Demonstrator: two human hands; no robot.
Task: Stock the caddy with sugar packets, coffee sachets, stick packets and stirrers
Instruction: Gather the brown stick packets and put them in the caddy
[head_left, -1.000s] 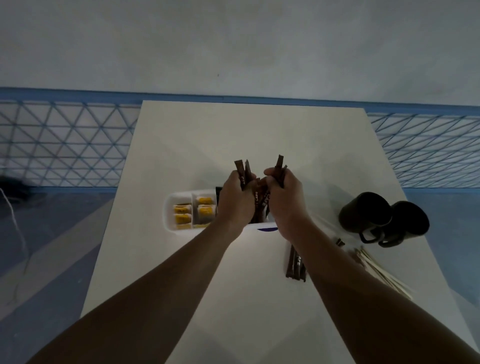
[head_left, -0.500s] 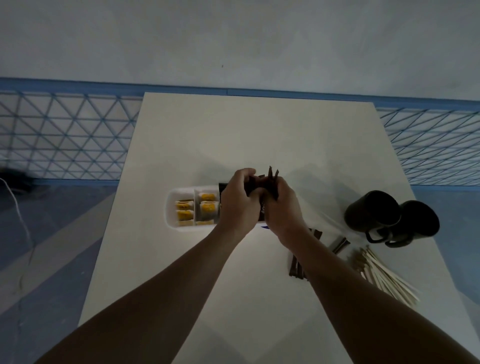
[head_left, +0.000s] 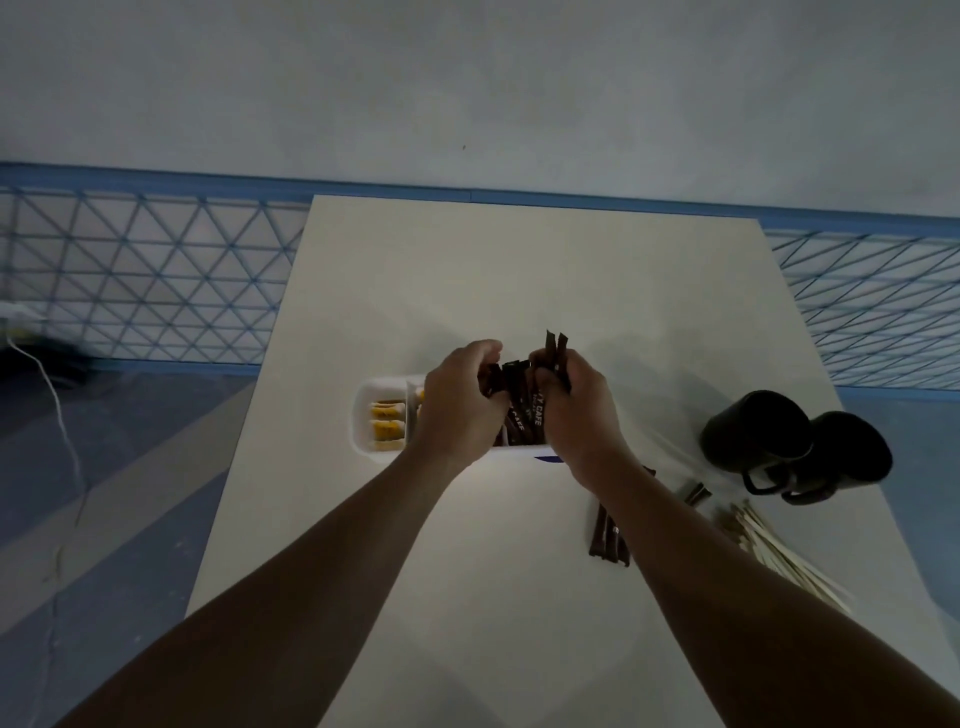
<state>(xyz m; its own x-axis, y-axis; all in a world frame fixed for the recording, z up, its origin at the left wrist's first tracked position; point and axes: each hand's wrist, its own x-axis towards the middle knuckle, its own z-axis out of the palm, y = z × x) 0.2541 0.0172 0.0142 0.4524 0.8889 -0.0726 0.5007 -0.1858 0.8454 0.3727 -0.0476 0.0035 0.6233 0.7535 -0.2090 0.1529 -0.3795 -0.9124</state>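
A white caddy (head_left: 363, 415) sits mid-table, with yellow sugar packets (head_left: 387, 422) in its left compartments. Over its middle compartment, my left hand (head_left: 460, 402) and my right hand (head_left: 574, 410) both grip a bundle of brown stick packets (head_left: 524, 410) standing upright, their lower ends inside the caddy. More brown stick packets (head_left: 608, 538) lie on the table near my right forearm. A heap of pale wooden stirrers (head_left: 779, 551) lies at the right. My hands hide the caddy's right part.
Two black mugs (head_left: 753, 434) (head_left: 844, 452) stand side by side at the table's right edge, beyond the stirrers. The white table (head_left: 519, 270) ends against a blue-trimmed wall. A white cable (head_left: 57, 410) runs over the floor at left.
My hands came together and lowered the stick packet bundle, which earlier stuck out higher above the caddy. The view shifted slightly.
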